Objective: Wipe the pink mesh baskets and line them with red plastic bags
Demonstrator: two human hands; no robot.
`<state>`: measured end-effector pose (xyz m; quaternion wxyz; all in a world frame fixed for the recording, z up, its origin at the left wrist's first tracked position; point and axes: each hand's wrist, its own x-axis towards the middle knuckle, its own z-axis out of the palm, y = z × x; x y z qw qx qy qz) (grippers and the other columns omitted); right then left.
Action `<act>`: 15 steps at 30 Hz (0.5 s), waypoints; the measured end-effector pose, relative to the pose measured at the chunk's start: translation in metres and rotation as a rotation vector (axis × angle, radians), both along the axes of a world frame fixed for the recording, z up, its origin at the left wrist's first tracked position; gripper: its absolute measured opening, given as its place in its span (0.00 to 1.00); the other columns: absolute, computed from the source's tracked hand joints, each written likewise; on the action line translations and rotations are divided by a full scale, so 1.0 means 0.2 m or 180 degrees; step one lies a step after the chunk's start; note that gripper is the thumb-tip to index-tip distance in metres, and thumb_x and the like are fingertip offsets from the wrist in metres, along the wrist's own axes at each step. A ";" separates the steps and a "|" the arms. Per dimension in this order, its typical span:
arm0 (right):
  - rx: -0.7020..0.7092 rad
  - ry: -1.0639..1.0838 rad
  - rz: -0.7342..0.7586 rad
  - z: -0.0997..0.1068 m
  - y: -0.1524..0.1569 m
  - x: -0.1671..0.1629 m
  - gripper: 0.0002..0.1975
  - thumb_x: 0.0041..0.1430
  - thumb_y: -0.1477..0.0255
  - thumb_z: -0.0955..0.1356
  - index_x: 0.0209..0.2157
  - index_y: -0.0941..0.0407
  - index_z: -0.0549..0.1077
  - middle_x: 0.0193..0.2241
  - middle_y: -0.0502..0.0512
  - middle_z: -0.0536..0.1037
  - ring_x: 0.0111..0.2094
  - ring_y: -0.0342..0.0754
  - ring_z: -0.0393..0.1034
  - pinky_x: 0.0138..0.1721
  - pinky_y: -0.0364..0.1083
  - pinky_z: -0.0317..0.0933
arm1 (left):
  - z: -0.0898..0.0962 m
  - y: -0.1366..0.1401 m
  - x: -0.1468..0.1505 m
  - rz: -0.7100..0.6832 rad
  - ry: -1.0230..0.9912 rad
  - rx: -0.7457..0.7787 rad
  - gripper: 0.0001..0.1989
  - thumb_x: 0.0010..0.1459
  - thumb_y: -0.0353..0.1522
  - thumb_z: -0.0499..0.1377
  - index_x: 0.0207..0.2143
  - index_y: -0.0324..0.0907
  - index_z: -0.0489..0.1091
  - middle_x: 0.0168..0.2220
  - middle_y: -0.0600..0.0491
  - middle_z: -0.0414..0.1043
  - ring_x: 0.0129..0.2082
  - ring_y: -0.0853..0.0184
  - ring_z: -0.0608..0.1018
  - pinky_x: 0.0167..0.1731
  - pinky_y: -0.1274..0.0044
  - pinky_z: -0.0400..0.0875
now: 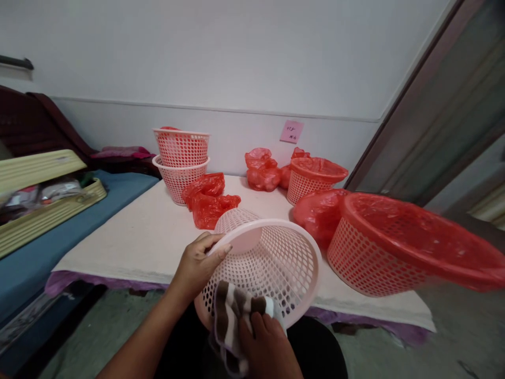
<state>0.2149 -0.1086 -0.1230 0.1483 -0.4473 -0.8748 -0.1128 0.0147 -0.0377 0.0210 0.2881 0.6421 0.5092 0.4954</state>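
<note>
A pale pink plastic basket [284,247] with a holed wall lies tipped on its side, its mouth facing me over the table's front edge. My left hand [201,263] grips its rim at the upper left, thumb on the inner side. Bunched in my right hand [264,337] is a striped cloth [232,316] in brown, white and grey. That hand is at the lower part of the basket's mouth, with the cloth against or just inside the rim; exact contact is hard to tell.
Two stacked pink baskets [181,168] stand at the back left, near crumpled red plastic bags [213,205]. Tied red bags [262,171] rest by the wall. Red-lined baskets [379,258] stand on the right of the white-covered table [130,231]. A yellow box [90,195] lies left on blue cloth.
</note>
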 end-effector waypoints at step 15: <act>-0.0447 0.0154 0.0229 0.06 0.09 -0.10 0.09 0.51 0.75 0.67 0.37 0.58 0.73 0.31 0.57 0.74 0.32 0.54 0.67 0.31 0.51 0.60 | 0.10 0.11 0.10 -0.0140 -0.0052 0.0048 0.17 0.54 0.40 0.62 0.43 0.41 0.74 0.40 0.51 0.73 0.38 0.66 0.74 0.41 0.73 0.68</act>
